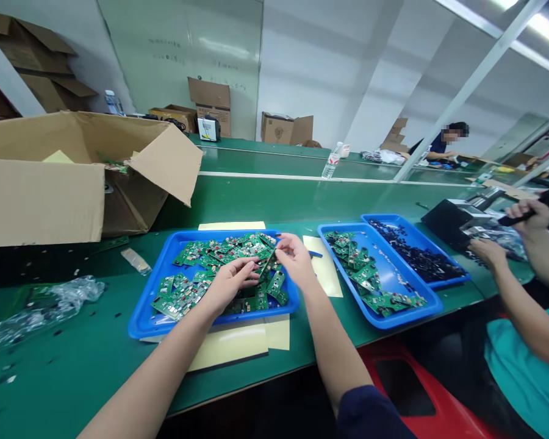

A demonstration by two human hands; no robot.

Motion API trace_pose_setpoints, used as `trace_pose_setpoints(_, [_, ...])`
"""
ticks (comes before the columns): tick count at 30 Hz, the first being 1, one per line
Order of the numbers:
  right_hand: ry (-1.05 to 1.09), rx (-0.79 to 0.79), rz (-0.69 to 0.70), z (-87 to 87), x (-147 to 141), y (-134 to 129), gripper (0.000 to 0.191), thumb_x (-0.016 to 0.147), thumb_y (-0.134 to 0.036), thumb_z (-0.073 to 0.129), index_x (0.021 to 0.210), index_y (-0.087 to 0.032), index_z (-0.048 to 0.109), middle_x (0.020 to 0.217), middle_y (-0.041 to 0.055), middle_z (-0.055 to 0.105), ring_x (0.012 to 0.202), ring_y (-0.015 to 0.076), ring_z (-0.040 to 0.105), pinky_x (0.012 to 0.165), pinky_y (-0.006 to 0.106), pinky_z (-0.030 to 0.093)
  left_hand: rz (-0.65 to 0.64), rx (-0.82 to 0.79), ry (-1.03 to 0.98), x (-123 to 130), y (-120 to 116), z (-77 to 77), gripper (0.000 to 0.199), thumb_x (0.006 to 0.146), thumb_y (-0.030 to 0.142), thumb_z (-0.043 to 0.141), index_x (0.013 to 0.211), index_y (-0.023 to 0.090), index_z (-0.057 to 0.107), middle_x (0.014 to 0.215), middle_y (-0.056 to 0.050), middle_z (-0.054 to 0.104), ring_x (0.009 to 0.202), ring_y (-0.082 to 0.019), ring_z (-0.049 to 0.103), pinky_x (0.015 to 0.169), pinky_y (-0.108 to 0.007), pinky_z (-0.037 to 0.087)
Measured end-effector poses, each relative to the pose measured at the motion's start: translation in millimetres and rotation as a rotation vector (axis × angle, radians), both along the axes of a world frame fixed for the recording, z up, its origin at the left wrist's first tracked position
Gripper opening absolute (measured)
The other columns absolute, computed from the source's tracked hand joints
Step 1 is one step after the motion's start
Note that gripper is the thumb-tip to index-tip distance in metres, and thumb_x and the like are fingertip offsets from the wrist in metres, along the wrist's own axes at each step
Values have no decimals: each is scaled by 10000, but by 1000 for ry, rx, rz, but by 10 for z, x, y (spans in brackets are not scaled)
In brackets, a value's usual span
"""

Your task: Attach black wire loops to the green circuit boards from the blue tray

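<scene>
A small green circuit board (268,266) is held tilted above the blue tray (143,308) in front of me. My right hand (295,261) pinches its upper end between thumb and fingers. At its lower end, the fingers of my left hand (235,281) close on the edge, though the exact contact is partly hidden. Many similar green boards (183,296) with white and red parts lie loosely heaped in this tray, beneath both hands. Yellow sheets (231,349) of paper stick out from under the tray.
To the right stand a second blue tray (379,241) with boards and a third tray (457,281) of small black parts. A co-worker's hands (489,251) work beyond them. An open cardboard box (41,201) and plastic bag (73,296) are at left; a bottle (332,161) stands behind.
</scene>
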State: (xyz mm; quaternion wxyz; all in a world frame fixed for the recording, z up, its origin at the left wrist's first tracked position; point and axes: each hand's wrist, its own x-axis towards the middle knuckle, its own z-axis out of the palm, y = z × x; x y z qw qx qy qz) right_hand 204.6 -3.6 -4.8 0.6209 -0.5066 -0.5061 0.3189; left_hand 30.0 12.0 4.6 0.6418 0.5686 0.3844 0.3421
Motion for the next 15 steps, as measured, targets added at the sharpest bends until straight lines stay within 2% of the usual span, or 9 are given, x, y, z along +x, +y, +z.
trace_pose_setpoints(4, [-182, -26, -383, 86, 708, -87, 358, 673, -233, 523, 1027, -184, 504, 745, -7, 545, 609, 133, 523, 568, 282, 491, -26, -38, -27, -20, 37, 5, 440, 724, 468, 637, 1006, 131, 622, 930, -76, 629, 789, -155, 628, 772, -331, 525])
trace_pose_setpoints(8, [-524, -220, -662, 73, 1417, -288, 377, 679, -202, 483, 1050, -152, 526, 764, 29, 591, 580, 154, 553, 647, 331, 487, -49, -17, -3, -56, 59, 27, 471, 709, 493, 638, 1005, 127, 626, 897, -71, 641, 735, -144, 628, 732, -319, 535])
trace_pose_setpoints(9, [-549, -245, -707, 57, 1539, -339, 383, 688, -195, 466, 1062, -141, 526, 779, 42, 596, 573, 159, 553, 663, 347, 482, -52, -17, 2, -62, 61, 31, 480, 701, 501, 641, 999, 124, 627, 891, -70, 642, 720, -139, 625, 719, -312, 536])
trace_pose_setpoints(12, [-604, -302, -792, 9, 1755, -460, 383, 687, -183, 448, 1050, -108, 544, 782, 74, 598, 619, 198, 565, 731, 399, 460, -50, -3, 12, -70, 60, 41, 496, 683, 514, 645, 980, 117, 628, 892, -76, 646, 699, -137, 622, 702, -307, 533])
trace_pose_setpoints(15, [-646, -339, -835, -17, 1797, -524, 405, 677, -178, 462, 1062, -88, 552, 855, 122, 606, 702, 229, 583, 805, 427, 431, -38, 31, 27, -71, 53, 55, 463, 691, 506, 635, 956, 127, 636, 895, -79, 651, 707, -152, 629, 703, -318, 531])
